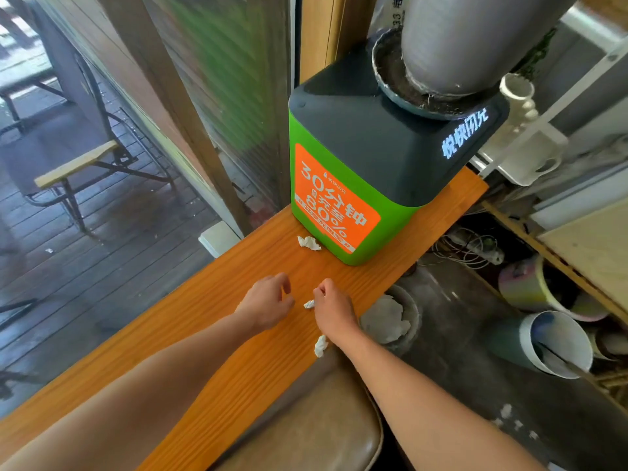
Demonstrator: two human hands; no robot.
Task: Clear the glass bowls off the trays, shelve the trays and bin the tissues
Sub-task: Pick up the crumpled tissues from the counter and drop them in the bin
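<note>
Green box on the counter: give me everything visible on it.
The green box stands upright at the far end of the wooden counter. Its sides are bright green and look like plastic, its top dark grey with rounded corners. An orange label with white Chinese text, "30" and "80%" covers one face; lit white characters run along a top edge. A shallow saucer of soil sits on top. A crumpled tissue lies by its base; contact is unclear.

You see bright daylight from the window (102, 147) on your left, soft shadows, bent edges, blurry corners, glare on the glass, dim floor (475, 334) right.
</note>
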